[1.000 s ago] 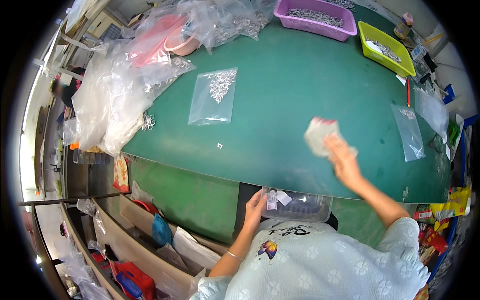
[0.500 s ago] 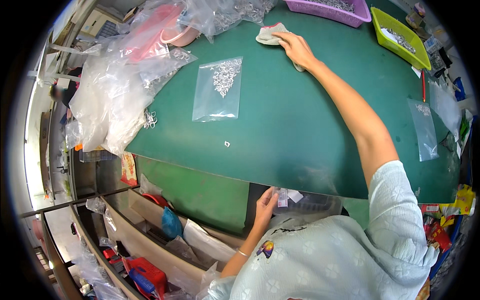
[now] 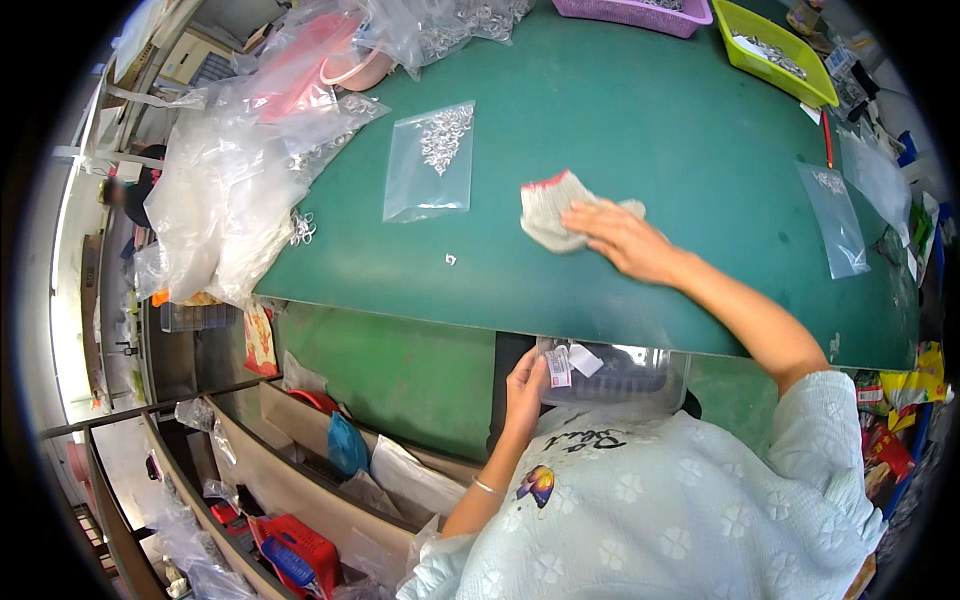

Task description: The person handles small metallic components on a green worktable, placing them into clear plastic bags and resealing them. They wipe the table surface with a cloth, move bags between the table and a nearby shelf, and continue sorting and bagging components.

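Observation:
My right hand [image 3: 625, 238] presses on a bunched off-white knitted work glove [image 3: 545, 215] with a red-edged cuff, against the green tabletop [image 3: 620, 120]. Its fingers lie over the cloth and are slightly blurred. Below the table's near edge, my left hand [image 3: 525, 385] grips the left side of a clear plastic box [image 3: 640, 375] at my lap. Two white paper labels [image 3: 570, 365] show in that box. To the left of the glove lies a clear bag [image 3: 430, 190] with many small silver metal pieces. One small metal piece [image 3: 450, 259] lies loose near the front edge.
Large clear plastic bags [image 3: 215, 200] and a pink bowl [image 3: 360, 70] crowd the left side. Scissors [image 3: 301, 228] lie beside them. Purple [image 3: 650, 14] and lime-green [image 3: 775, 65] baskets of metal parts stand far right, near another small bag [image 3: 835, 225]. Drawers [image 3: 300, 470] are lower left.
My right hand has dragged the glove from the far side of the table toward me. My left hand stays at the box, of which more shows now.

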Demonstrator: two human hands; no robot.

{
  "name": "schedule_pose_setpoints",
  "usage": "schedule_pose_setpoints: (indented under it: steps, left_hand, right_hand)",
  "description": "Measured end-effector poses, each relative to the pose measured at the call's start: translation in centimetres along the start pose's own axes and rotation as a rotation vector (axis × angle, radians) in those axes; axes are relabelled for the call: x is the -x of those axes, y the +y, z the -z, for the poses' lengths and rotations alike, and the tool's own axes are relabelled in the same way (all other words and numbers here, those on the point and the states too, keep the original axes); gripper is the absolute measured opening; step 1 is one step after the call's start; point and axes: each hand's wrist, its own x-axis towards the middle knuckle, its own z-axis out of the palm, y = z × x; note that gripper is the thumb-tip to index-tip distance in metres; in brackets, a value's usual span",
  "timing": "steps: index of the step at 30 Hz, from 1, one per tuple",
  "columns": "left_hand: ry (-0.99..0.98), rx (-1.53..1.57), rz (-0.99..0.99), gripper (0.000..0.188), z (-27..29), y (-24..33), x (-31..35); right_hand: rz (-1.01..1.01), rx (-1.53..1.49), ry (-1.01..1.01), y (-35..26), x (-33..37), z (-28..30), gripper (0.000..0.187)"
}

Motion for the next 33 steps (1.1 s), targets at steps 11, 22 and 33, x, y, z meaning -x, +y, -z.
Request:
schedule_pose_setpoints:
  steps: [11,22,33]
  left_hand:
    - [-0.058,0.029,-0.071,0.037,0.1,-0.9,1.4]
    - [-0.095,0.017,-0.044,0.035,0.0,-0.9,2.3]
    - [-0.074,0.051,-0.055,0.033,0.5,-1.6,2.7]
  right_hand:
    - [-0.190,-0.400,-0.049,-11.7,11.5,-1.6,0.038]
    - [-0.499,-0.105,0.542,0.0,12.5,6.1,0.033]
    - [-0.301,-0.153,0.290,-11.7,14.1,-2.2,0.033]
